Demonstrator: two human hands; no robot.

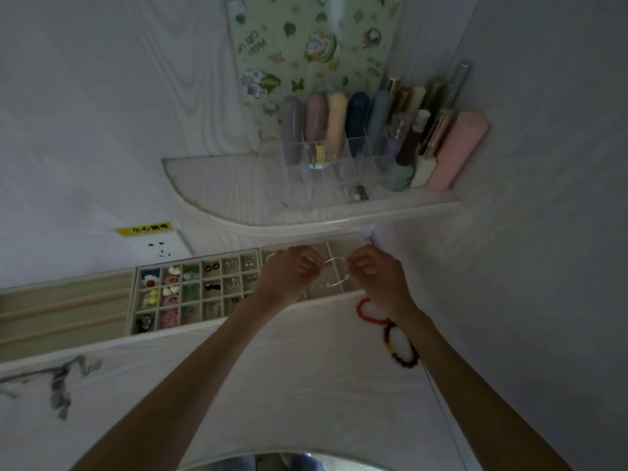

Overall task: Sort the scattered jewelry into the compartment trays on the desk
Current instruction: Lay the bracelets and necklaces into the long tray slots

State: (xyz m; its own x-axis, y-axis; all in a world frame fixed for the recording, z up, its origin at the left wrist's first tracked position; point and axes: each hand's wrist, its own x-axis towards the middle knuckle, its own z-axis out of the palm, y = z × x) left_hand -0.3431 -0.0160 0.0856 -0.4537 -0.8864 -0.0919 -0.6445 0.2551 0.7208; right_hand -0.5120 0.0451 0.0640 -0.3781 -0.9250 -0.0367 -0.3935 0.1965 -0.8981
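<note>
Head view: 2 hands hold a thin bangle over the right tray.

Left hand [295, 271] and right hand [373, 268] each pinch the silver bangle [334, 271] above the tray [346, 240]; best lowered level into 1 compartment, avoiding snags.

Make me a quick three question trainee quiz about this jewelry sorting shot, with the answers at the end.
1. True or false: both hands hold the thin silver bangle.
2. Which bracelet lies nearer the trays: A) red bracelet B) dark beaded bracelet?
3. Fill in: the bangle is held above the ___ tray, not the small-compartment tray.

Key: 1 true, left hand and right hand pinch its ends. 2 A. 3 right.
</note>
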